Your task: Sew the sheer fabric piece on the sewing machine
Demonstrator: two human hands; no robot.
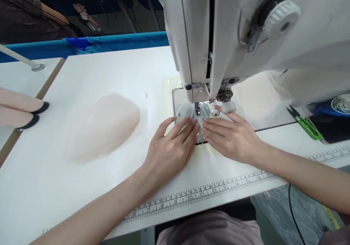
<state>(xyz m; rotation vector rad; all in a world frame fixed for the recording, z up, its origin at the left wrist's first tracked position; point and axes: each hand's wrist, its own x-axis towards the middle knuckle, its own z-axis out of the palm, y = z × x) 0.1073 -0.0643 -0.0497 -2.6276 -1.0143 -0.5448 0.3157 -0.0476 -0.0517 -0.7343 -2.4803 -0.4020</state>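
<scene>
My left hand point(172, 144) lies flat on the sewing machine bed, fingers stretched towards the presser foot point(197, 108). From the other side my right hand point(232, 135) rests with its fingers out flat, the tips close to those of my left. Under the fingertips and around the foot is a thin see-through piece of material point(185, 111), its edges hard to make out. The metal needle plate point(179, 96) shows around it. Above my hands stands the white sewing machine head point(197, 37). Neither hand grips anything that I can see.
Sheer beige fabric point(109, 124) lies on the white table at left. More pale fabric point(254, 95) is behind the machine's needle area. Green thread snips point(307, 126) lie at right. A printed ruler point(202, 195) runs along the front edge. Dark-tipped beige forms point(22, 110) jut in from the left.
</scene>
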